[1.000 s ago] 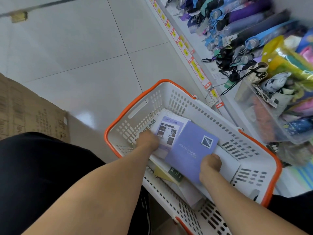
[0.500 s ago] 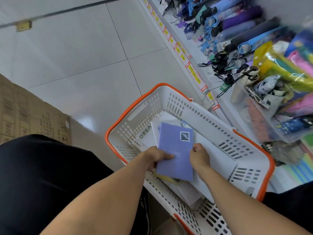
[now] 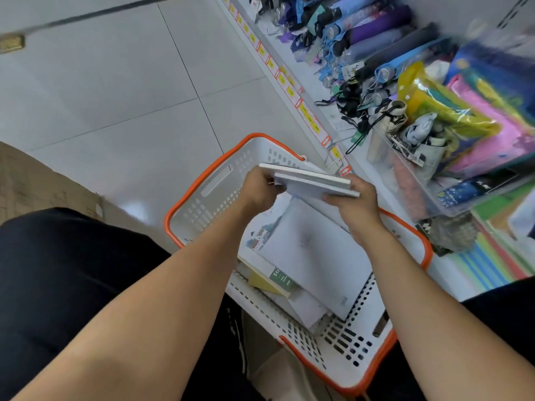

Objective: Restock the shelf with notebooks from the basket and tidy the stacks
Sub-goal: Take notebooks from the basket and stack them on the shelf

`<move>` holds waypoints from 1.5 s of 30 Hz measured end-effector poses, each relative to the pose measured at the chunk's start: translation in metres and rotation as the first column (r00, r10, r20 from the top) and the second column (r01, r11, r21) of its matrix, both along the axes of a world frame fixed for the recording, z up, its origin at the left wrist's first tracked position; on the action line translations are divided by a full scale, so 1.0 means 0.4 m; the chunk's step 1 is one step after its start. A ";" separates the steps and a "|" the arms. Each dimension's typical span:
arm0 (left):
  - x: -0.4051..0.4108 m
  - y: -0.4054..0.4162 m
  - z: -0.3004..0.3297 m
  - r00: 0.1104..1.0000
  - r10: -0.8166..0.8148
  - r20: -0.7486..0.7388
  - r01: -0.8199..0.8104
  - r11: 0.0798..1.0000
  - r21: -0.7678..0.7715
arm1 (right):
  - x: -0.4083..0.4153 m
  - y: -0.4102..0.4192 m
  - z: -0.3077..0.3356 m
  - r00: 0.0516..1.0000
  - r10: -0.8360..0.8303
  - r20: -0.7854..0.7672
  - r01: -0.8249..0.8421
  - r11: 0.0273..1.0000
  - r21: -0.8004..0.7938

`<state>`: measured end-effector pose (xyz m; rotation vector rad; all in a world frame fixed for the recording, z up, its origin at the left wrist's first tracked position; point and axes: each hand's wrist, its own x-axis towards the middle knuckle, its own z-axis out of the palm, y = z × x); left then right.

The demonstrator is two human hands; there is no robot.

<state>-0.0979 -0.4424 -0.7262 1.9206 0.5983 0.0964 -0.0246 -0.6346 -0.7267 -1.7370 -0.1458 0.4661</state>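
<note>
The floor is made of large pale grey tiles with thin dark joints, and it is glossy, with a soft bright reflection of light near the left. A dark strip crosses the floor at the top left, with a small brass-coloured plate beside it. At the left edge lies a brown cardboard box with print on it. Along the right runs a white shelf whose front edge carries yellow and red price labels. On it lie folded umbrellas and colourful plastic packages.

2 thin notebooks edge-on above white/orange basket; more inside.
</note>
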 end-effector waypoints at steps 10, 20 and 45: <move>-0.057 -0.025 -0.069 0.959 -0.047 -0.279 0.083 0.989 0.120 | -0.102 -0.031 -0.089 0.977 0.035 -0.209 -0.047 0.997 -0.055; 0.019 -0.005 0.163 0.997 0.047 0.056 -0.033 0.975 -0.220 | -0.013 0.024 0.127 0.982 0.071 -0.174 -0.038 0.983 0.181; 0.513 -0.350 1.099 0.717 -0.427 0.550 0.518 0.856 -0.010 | 0.346 -0.330 1.082 0.913 -0.407 0.005 0.302 0.687 0.662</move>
